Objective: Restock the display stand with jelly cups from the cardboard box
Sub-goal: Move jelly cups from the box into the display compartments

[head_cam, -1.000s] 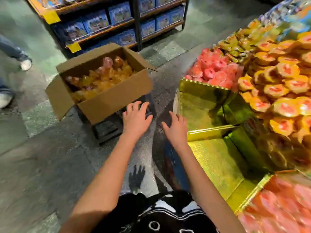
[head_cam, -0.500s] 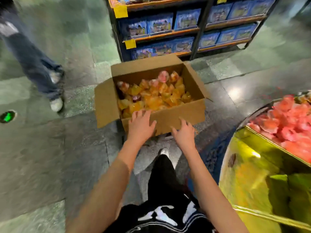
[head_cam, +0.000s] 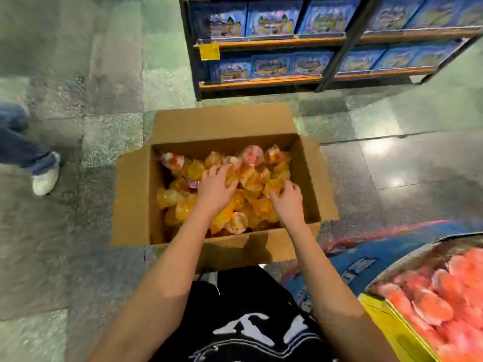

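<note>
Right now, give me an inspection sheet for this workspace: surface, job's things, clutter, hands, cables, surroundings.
Surface: stone floor with the cardboard box on it.
Job's things: box open, holding orange jelly cups; display stand at lower right holds pink cups.
Clutter: nothing seen.
Hands: left hand and right hand in the box, fingers curled on jelly cups.
Cables: nothing seen.
Surroundings: shelves of blue boxes behind; another person's shoe at left.

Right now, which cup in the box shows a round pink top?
The cup at the far wall of the box, right of middle. Its round top is pink; the cups around it are orange or yellow.
</note>
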A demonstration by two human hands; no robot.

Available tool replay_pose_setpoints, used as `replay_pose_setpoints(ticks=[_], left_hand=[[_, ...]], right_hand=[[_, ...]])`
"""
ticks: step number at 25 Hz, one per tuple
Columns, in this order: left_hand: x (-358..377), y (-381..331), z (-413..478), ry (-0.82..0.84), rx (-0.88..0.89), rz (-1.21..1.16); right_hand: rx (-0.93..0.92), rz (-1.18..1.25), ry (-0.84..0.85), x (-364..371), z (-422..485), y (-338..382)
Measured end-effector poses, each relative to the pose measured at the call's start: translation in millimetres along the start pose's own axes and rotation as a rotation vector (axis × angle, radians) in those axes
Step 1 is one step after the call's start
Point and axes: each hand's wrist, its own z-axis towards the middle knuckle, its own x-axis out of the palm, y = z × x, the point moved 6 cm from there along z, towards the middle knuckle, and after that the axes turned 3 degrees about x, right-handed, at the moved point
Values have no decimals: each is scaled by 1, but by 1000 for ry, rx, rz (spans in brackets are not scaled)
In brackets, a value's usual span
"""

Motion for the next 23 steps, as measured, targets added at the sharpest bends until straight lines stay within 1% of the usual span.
replay_pose_setpoints(ticks=[5, 10, 13, 16, 18, 20, 23], left_hand=[[30, 11, 76, 62, -85, -31], [71, 37, 126, 74, -168, -170], [92, 50, 145, 69, -223, -233], [109, 49, 158, 109, -247, -286], [115, 49, 167, 134, -298, -356], [119, 52, 177, 144, -357, -452], [126, 54, 183, 149, -414, -554]], right_hand=[[-33, 24, 31, -5, 84, 11], [-77, 72, 97, 20, 154, 14], [-58, 70, 136, 38, 191, 9], [-45, -32, 238, 55, 216, 10], [15, -17, 300, 62, 221, 9], [38, 14, 304, 66, 225, 11], [45, 9, 256, 69, 229, 15]])
